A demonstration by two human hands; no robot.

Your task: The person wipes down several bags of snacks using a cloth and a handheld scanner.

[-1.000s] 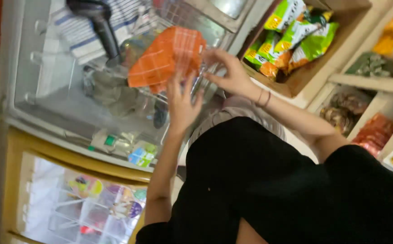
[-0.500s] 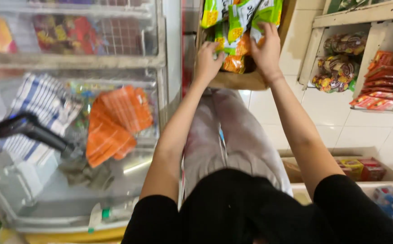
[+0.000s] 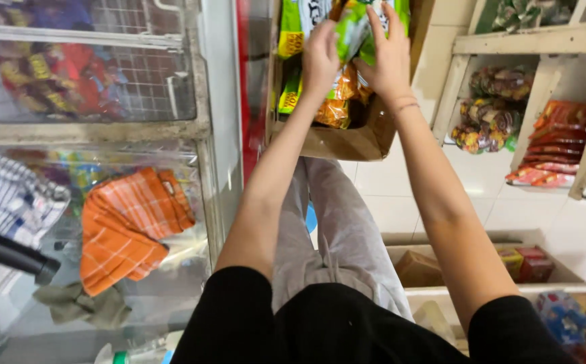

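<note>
Inside the cardboard box [image 3: 347, 143], among packed snack bags, both hands are gripping 1 green snack packet [image 3: 352, 28]: the left hand [image 3: 320, 55] is pinching its left edge, the right hand [image 3: 388, 59] is wrapping its right side. Nearby, an orange checked cloth [image 3: 128, 226] is lying on the glass freezer lid [image 3: 171, 296].

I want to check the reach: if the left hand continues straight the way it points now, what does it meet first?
Probably the green snack packets standing in the cardboard box; the left hand already seems to touch them, though depth is unclear.
</note>
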